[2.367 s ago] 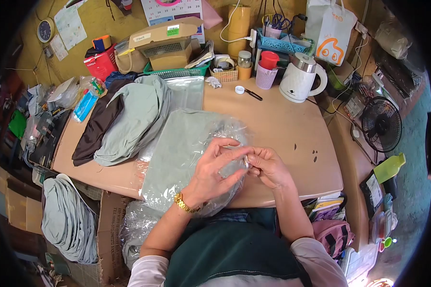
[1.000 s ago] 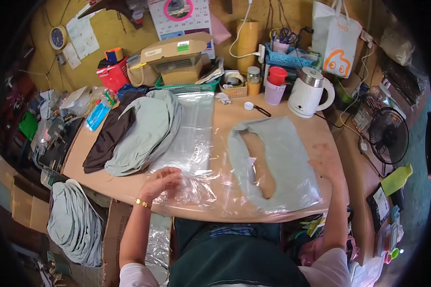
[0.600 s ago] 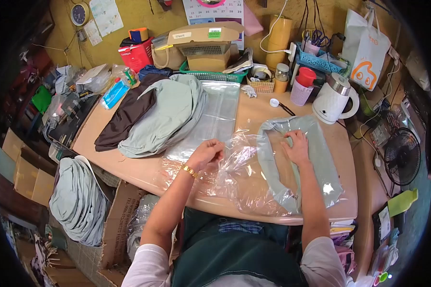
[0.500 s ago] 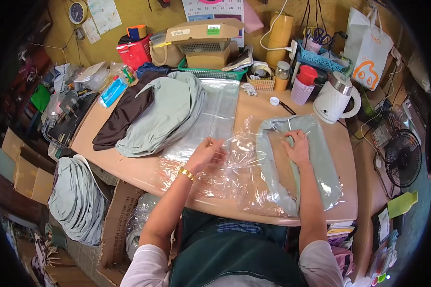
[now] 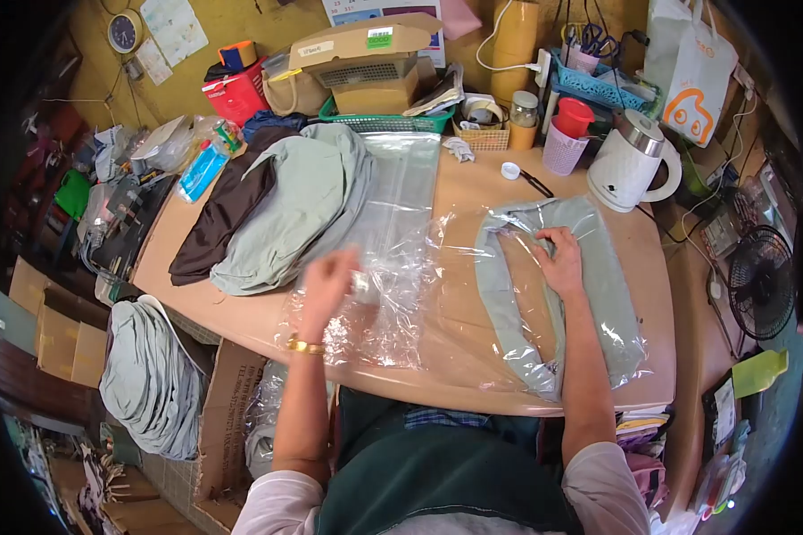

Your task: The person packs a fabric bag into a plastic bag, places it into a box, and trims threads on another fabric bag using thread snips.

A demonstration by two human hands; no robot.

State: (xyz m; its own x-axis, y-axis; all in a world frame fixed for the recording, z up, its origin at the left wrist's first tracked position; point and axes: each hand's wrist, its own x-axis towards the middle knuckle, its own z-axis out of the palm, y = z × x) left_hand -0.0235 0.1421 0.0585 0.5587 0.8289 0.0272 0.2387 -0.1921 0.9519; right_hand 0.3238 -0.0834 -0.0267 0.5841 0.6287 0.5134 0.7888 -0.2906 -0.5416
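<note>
the right hand lies flat, fingers spread, pressing the grey-green curved fabric piece inside its clear plastic bag at centre right of the frame, on the counter. the left hand is blurred at centre left, over the bag's crinkled open end; whether it grips the plastic cannot be told. a pile of grey-green fabric lies upper left, a white kettle upper right.
</note>
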